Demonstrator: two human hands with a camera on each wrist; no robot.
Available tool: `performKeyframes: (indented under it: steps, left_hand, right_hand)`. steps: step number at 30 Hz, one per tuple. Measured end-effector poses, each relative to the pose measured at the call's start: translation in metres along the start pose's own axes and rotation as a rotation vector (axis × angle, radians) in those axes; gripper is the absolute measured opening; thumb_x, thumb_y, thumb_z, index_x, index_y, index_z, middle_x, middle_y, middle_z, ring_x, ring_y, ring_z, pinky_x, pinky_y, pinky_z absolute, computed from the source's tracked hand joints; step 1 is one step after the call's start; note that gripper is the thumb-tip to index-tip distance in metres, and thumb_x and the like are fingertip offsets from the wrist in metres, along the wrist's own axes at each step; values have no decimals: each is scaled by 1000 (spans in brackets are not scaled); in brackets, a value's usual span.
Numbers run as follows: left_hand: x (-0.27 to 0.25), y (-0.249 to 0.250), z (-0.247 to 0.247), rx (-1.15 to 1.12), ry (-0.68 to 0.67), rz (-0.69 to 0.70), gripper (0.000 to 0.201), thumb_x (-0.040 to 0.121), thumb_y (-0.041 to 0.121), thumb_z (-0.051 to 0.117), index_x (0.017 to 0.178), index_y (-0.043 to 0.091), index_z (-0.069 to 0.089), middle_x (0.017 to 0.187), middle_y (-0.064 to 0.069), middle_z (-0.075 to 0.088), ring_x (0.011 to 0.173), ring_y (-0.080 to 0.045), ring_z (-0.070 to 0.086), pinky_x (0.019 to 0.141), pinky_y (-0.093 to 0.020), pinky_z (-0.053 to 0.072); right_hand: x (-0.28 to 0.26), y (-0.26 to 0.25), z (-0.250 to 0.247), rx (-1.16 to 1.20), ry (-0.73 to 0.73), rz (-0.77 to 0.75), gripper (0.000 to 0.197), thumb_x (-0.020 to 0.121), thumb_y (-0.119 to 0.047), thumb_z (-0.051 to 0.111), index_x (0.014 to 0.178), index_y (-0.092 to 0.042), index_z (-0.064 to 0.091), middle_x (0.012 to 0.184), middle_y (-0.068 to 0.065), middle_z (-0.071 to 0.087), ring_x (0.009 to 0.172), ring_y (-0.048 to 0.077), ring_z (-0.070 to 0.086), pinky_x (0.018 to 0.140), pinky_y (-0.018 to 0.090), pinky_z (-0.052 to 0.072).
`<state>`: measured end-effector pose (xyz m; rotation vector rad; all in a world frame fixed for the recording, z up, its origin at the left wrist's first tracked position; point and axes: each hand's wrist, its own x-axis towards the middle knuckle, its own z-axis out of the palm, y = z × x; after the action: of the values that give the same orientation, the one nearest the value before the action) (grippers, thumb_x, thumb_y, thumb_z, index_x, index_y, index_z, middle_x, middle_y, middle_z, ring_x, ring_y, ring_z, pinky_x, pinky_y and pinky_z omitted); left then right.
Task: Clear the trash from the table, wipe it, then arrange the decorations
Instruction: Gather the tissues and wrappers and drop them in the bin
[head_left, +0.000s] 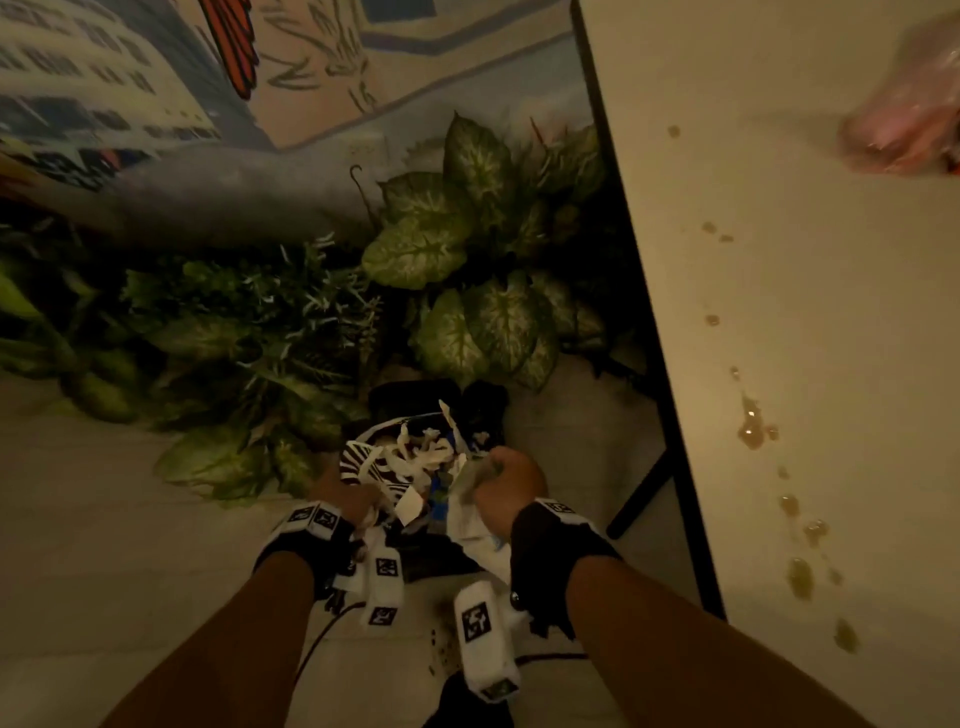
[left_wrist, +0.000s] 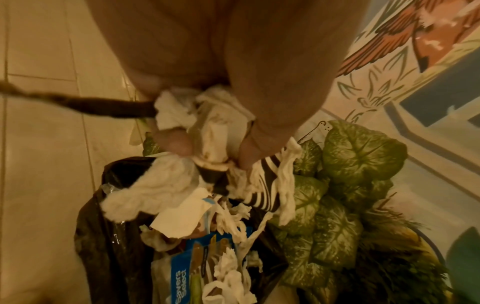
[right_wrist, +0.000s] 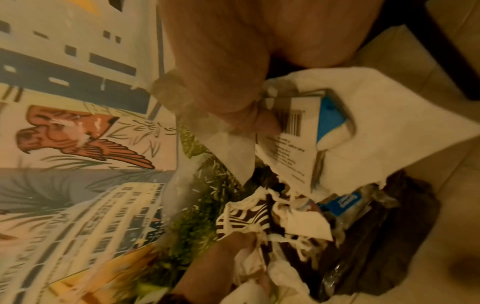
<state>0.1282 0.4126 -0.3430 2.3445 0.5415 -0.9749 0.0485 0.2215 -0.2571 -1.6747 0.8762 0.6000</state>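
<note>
Hands over bin bag (head_left: 483, 402) on floor, beside bench (head_left: 779, 260). L hand (head_left: 347, 500) w/ fingers (left_wrist: 179, 144) curled tight round wad of white tissue (left_wrist: 215, 121) + striped paper (left_wrist: 267, 185), held just above bag mouth. R hand (head_left: 506, 486) also curled, fingers pinching a white napkin (right_wrist: 384, 123) wrapped round a carton flap w/ barcode (right_wrist: 292, 121) and blue print. Both wads hang over the bag opening, touching the heap inside.

Bag is black, sits on tile floor (head_left: 104, 519), full of shredded white paper strips (head_left: 421, 452), brown-white striped wrapper, blue packet reading "Savers Select" (left_wrist: 182, 283). Trash piled to the rim; some strips spill over the edge.

Bench on R in head view: pale top, dark edge, row of amber liquid spots (head_left: 750, 423) running along it, biggest blob near mid edge. Blurred pink item (head_left: 904, 114) at far R of bench, can't tell what it is.

Plants (head_left: 467, 249) w/ variegated green leaves right behind bag, touching it. Wall mural (head_left: 130, 78) behind plants: buildings, orange bird (right_wrist: 78, 137). Both wrists carry black straps w/ white marker tags (head_left: 475, 623). Dark cord (left_wrist: 78, 102) crosses floor by L hand in wrist view.
</note>
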Motion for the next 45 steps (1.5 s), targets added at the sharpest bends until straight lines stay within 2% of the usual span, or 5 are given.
performKeyframes:
  steps: [18, 24, 32, 38, 45]
  left_hand:
    - [123, -33, 59, -11, -113, 11, 66, 83, 13, 70, 138, -2, 37, 137, -21, 47, 125, -36, 47, 99, -37, 40]
    - [125, -47, 52, 89, -184, -10, 24, 94, 22, 52, 115, 10, 55, 134, -19, 49, 121, -34, 48, 91, -31, 37]
    - [125, -50, 25, 43, 61, -9, 60, 88, 16, 58, 143, 10, 36, 146, -15, 39, 129, -37, 40, 100, -37, 36]
    - [88, -32, -2, 12, 132, 35, 37, 86, 20, 60, 121, 9, 59, 124, -14, 60, 111, -37, 55, 89, -35, 42]
    - [4, 23, -59, -117, 248, 167, 36, 78, 11, 65, 115, 13, 62, 114, -10, 63, 104, -33, 58, 91, -39, 48]
  right_hand:
    - [128, 35, 61, 4, 106, 78, 14, 90, -10, 50, 79, -17, 56, 100, 10, 60, 99, 31, 59, 86, 36, 49]
    - [154, 44, 74, -13, 130, 84, 13, 87, -6, 55, 94, -17, 59, 118, 10, 60, 106, 30, 57, 87, 30, 46]
    - [153, 54, 75, -191, -154, 36, 111, 65, -29, 86, 151, -20, 16, 152, 6, 28, 138, 29, 32, 112, 39, 33]
    - [109, 39, 55, -274, -161, -92, 38, 85, -22, 67, 121, -16, 58, 124, 8, 60, 116, 30, 55, 95, 26, 44]
    - [5, -32, 38, -258, -290, -151, 31, 84, -21, 66, 108, -1, 66, 116, 18, 63, 108, 36, 58, 95, 44, 50]
